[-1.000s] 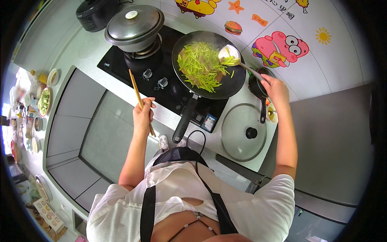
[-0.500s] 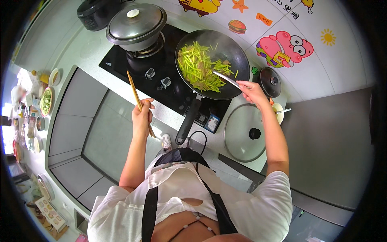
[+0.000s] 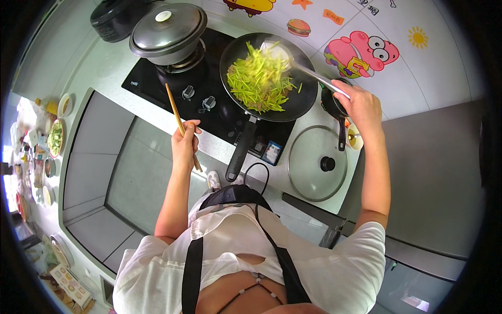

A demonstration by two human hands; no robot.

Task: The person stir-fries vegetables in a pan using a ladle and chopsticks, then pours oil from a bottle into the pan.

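Note:
My right hand (image 3: pixel 362 104) grips the metal handle of a spatula (image 3: pixel 317 75), whose pale, motion-blurred head is at the far side of a dark wok (image 3: pixel 307 99). Thin green vegetable strips (image 3: pixel 256 86), with some brownish bits among them, lie in the wok, and some are lifted against the spatula head. My left hand (image 3: pixel 184 146) is closed round a pair of wooden chopsticks (image 3: pixel 174 107), held upright-tilted off the counter's near edge. The wok's black handle (image 3: pixel 240 154) points back toward me, with neither hand on it.
A lidded pot (image 3: pixel 170 34) stands on the left burner of the black stove (image 3: pixel 151 78). A glass lid (image 3: pixel 308 170) lies on the counter at right, near a small black pan (image 3: pixel 334 104) and a bowl (image 3: pixel 355 138). Dishes line the left counter (image 3: pixel 78 110).
My right hand has moved right and slightly up; the spatula has swung from the wok's right side to its far side, lifting strips. My left hand stays about where it was.

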